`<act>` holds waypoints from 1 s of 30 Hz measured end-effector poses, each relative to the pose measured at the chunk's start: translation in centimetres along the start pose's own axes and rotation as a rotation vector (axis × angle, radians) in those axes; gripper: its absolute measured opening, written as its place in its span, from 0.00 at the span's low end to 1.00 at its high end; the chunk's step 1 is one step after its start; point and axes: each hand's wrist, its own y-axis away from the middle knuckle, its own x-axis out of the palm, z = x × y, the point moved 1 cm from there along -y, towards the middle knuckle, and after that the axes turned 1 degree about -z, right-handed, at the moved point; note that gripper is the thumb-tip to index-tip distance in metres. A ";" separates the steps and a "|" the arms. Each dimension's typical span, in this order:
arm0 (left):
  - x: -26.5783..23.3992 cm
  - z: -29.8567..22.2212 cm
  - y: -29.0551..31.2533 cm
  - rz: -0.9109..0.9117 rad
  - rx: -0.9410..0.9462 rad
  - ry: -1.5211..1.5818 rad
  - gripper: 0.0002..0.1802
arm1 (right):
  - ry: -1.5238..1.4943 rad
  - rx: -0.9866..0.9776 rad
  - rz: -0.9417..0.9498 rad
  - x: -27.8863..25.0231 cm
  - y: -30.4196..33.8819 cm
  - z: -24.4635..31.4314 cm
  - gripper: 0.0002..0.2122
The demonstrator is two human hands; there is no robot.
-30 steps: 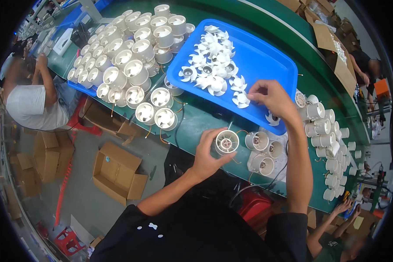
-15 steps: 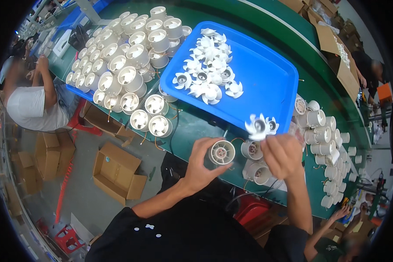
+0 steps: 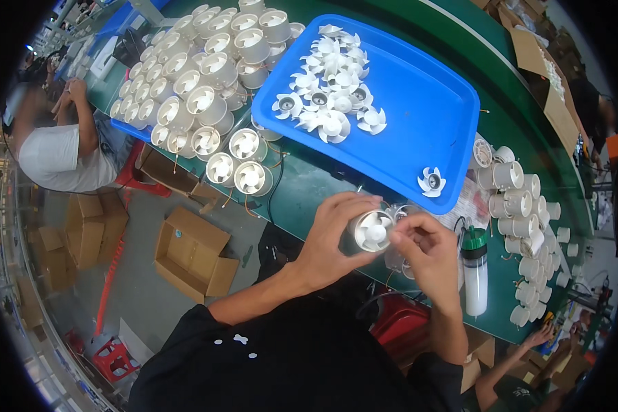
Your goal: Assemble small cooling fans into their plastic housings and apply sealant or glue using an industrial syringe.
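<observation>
My left hand point(image 3: 328, 237) is closed around a white cylindrical fan housing point(image 3: 358, 232), holding it tilted above the table edge. Inside its mouth sits a white bladed fan wheel point(image 3: 373, 231), facing up. At the housing's right rim is my right hand point(image 3: 426, 248), its fingers curled but apart from the thumb, gripping nothing I can see. More housings behind my right hand are mostly hidden. Beyond my hands stands a blue tray point(image 3: 419, 89) with a heap of white fan wheels point(image 3: 333, 65) at its left and a single fan wheel point(image 3: 431, 182) in its near right corner.
Stacked fan housings with wheels in them point(image 3: 202, 99) crowd the left of the green table point(image 3: 299, 189). Several housings point(image 3: 518, 206) stand at the right, near a green-lidded clear bottle point(image 3: 475, 275). An open carton point(image 3: 192, 254) lies on the floor. A person point(image 3: 62, 147) sits at far left.
The fan wheel from my right hand is now inside the housing in my left hand. My right hand has moved left and down to the housing's rim. The bottle has come into sight.
</observation>
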 end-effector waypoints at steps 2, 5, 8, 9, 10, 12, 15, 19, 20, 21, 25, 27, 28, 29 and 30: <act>0.0 0.2 0.3 0.002 0.009 -0.050 0.34 | 0.352 -0.073 0.077 -0.1 -0.3 -0.3 0.08; -0.2 0.4 0.8 0.023 0.034 -0.129 0.39 | 0.506 -0.127 0.003 0.9 -0.1 0.4 0.08; -0.3 0.4 1.1 0.015 -0.035 -0.091 0.39 | 0.439 -0.234 -0.107 0.7 0.3 0.9 0.08; -0.2 0.3 1.2 0.010 -0.036 -0.095 0.39 | 0.501 -0.272 -0.114 0.5 0.7 1.3 0.06; -0.1 0.3 1.2 0.009 -0.044 -0.070 0.37 | 0.501 -0.274 -0.109 0.5 1.0 1.8 0.06; 0.1 0.2 1.1 0.015 -0.051 -0.043 0.34 | 0.718 -0.345 0.037 0.7 1.5 2.7 0.04; 0.3 0.1 1.0 0.037 0.054 -0.096 0.34 | 0.712 -0.373 0.204 0.8 1.5 3.0 0.08; -0.9 -0.2 1.3 -0.043 0.018 -0.172 0.38 | 0.600 -0.592 0.095 0.4 2.0 4.9 0.15; -1.2 -0.4 1.4 -0.049 -0.011 -0.165 0.38 | 0.595 -0.507 0.033 0.2 2.2 4.8 0.15; -1.7 -0.5 1.3 -0.064 -0.033 -0.169 0.37 | 0.607 -0.490 0.003 0.3 2.3 4.5 0.15; -1.4 1.0 2.2 -0.045 0.094 -0.155 0.29 | 0.697 -0.391 0.003 -1.6 3.6 2.0 0.16; -2.1 1.2 2.5 0.015 0.115 -0.115 0.21 | 0.687 -0.357 -0.032 -3.1 3.7 0.0 0.20; -2.7 1.0 2.8 -0.010 0.087 -0.060 0.17 | 0.672 -0.345 -0.079 -3.8 3.5 -1.5 0.24; -3.5 1.0 3.0 -0.047 0.094 -0.085 0.17 | 0.629 -0.310 -0.084 -4.5 3.5 -2.7 0.23; -4.2 0.9 3.4 -0.065 0.039 -0.071 0.17 | 0.589 -0.268 -0.101 -4.9 3.3 -3.2 0.22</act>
